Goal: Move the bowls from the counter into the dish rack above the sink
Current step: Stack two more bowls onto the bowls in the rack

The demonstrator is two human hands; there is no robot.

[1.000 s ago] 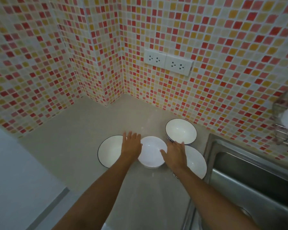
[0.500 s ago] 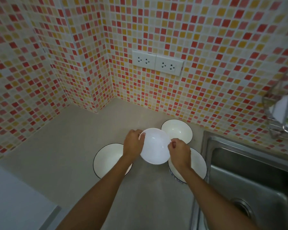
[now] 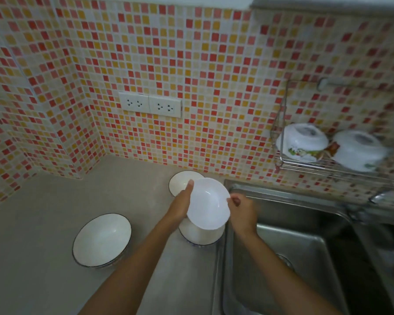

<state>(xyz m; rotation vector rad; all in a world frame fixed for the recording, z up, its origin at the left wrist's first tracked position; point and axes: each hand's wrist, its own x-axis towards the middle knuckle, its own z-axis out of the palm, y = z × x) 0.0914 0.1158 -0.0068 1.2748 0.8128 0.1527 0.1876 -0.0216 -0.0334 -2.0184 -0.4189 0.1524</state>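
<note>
A plain white bowl (image 3: 208,203) is lifted off the counter, tilted toward me, held by both hands. My left hand (image 3: 180,204) grips its left rim and my right hand (image 3: 242,212) pinches its right rim. Three dark-rimmed white bowls stay on the grey counter (image 3: 55,223): one at the left (image 3: 101,239), one at the back (image 3: 180,181), one right under the lifted bowl (image 3: 199,235), partly hidden. The wire dish rack (image 3: 305,165) hangs on the wall at the upper right, above the sink, with two upturned bowls, one (image 3: 301,142) beside the other (image 3: 359,150).
The steel sink (image 3: 293,246) lies right of the counter, its rim just beside my right hand. A tap (image 3: 382,196) shows at the far right under the rack. A double wall socket (image 3: 150,104) sits on the tiled wall behind the counter.
Both hands closed on the plain white bowl, lifted it off the counter and carried it rightward toward the sink. The view swung right, bringing the dish rack into sight.
</note>
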